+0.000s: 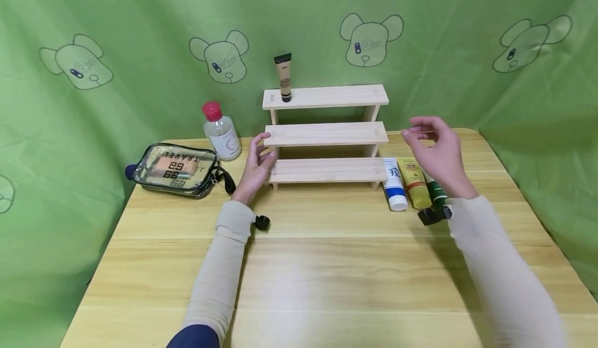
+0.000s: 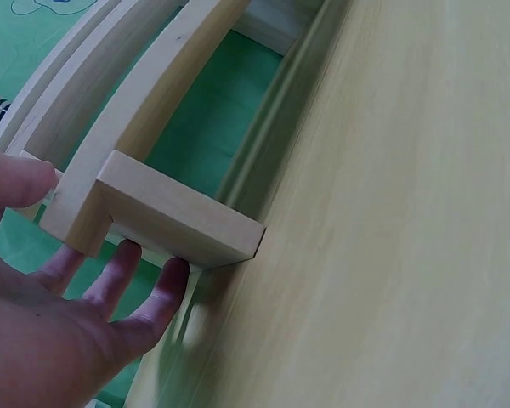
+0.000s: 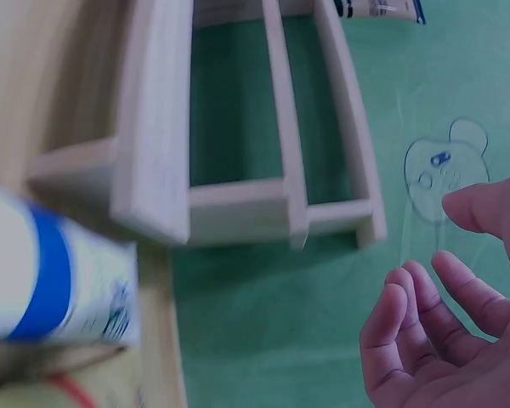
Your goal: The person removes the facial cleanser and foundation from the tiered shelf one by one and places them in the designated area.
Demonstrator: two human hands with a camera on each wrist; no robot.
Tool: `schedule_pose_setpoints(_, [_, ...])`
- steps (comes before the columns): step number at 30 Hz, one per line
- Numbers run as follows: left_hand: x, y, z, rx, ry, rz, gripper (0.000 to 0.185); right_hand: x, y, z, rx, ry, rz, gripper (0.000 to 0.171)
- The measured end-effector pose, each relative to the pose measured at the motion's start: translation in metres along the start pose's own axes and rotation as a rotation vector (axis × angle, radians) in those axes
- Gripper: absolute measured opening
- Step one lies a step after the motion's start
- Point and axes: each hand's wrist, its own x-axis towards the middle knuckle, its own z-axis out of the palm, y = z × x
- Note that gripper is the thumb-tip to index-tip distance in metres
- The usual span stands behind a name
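A three-step wooden rack (image 1: pixel 325 132) stands at the back of the table. A beige tube with a black cap (image 1: pixel 283 77) stands upright on the left end of its top step. My left hand (image 1: pixel 258 167) rests with straight fingers against the left end of the rack's lower steps; the left wrist view shows the fingers (image 2: pixel 144 297) beside and under the rack's end block (image 2: pixel 174 223). My right hand (image 1: pixel 432 153) hovers in the air right of the rack, fingers loosely curled (image 3: pixel 425 327), holding nothing. Below it lie a white-and-blue tube (image 1: pixel 393 183), a yellow tube (image 1: pixel 415 183) and a green tube (image 1: pixel 435 192).
A clear travel pouch (image 1: pixel 176 170) lies at the table's left back, with a clear bottle with a red cap (image 1: pixel 220 132) beside it. A green cloth with bear prints (image 1: pixel 140 36) hangs behind and around the wooden table (image 1: pixel 327 265).
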Motion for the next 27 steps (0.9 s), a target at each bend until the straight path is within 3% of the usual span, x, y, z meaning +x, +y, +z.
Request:
schedule_pose_setpoints(15, [0.004,-0.004,0.000,-0.007,-0.008,0.032,0.052,0.030,-0.067,0.054,0.187,-0.085,-0.157,0.042])
schedule_pose_setpoints(27, [-0.001,-0.001,0.000,0.012,-0.009,0.027,0.052,0.057,-0.111,0.104,0.356,-0.130,-0.165,0.043])
